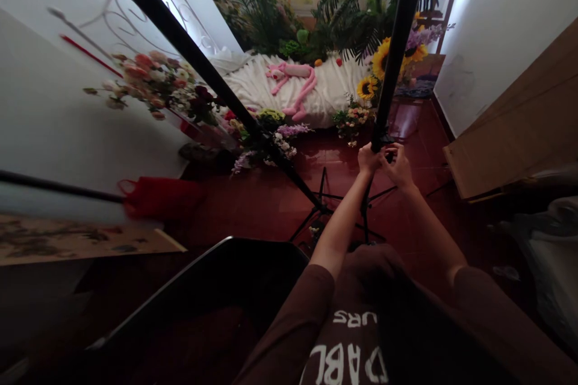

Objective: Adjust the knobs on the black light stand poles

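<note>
Dim overall; cool light glares off the white wall (469, 18) beyond and right of the fingers (400, 151); a pale sheen marks the floor (407, 115) just past them; nearer than the fingers, the black tub (239, 252) sinks into shadow; far left of them, the red bag (156, 195) blurs; edges stretch.

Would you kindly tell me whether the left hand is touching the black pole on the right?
Touching. The head view shows the left hand closed around the black pole, which passes through its grip.
</note>
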The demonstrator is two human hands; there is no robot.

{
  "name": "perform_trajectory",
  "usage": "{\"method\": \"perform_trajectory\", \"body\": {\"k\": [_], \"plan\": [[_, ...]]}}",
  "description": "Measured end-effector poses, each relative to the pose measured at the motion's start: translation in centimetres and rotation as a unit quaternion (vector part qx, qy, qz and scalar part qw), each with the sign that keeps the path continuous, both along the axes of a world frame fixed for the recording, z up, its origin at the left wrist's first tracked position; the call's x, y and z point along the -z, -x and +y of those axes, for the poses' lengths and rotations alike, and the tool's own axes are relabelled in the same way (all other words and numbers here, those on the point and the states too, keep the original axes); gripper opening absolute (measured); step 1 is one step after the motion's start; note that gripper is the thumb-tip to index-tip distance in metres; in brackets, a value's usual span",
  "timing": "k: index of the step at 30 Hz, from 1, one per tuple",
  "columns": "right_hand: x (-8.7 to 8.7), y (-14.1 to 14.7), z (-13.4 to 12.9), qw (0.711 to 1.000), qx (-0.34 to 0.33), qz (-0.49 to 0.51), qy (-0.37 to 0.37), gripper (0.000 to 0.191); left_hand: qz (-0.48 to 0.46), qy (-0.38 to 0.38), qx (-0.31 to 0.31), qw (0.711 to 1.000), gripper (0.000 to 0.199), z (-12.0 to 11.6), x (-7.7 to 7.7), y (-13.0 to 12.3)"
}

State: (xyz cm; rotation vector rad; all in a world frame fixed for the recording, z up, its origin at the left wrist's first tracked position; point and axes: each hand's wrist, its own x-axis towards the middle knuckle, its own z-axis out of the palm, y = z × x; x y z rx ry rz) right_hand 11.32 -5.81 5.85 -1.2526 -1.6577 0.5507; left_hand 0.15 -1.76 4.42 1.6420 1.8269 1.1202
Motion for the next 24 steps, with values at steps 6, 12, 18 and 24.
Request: {"method": "perform_trajectory", "body": {"k": [6, 12, 18, 24], "plan": [[0.7, -1.5, -1.3, 0.999, -0.002, 0.006, 0.040, 0.048, -0.033, 0.008, -0.031, 0.999, 0.024, -0.5, -0.6, -0.3], [1.5, -2.1, -1.1, 0.999, -0.013, -0.016, 0.038, 0.053, -0.025, 0.005, -0.026, 0.999, 0.025, -0.5, -0.6, -0.2], [1.6, -1.9, -1.1, 0.997, 0.034, -0.037, 0.053, 0.053, -0.038, -0.004, -0.019, 0.999, 0.027, -0.3, 0.0, 0.0], [1.2, -0.8, 1.2, 0.976, 0.055, 0.087, 0.190, 0.061, -0.052, -0.002, -0.022, 0.998, 0.026, -0.3, 0.0, -0.1]]}}
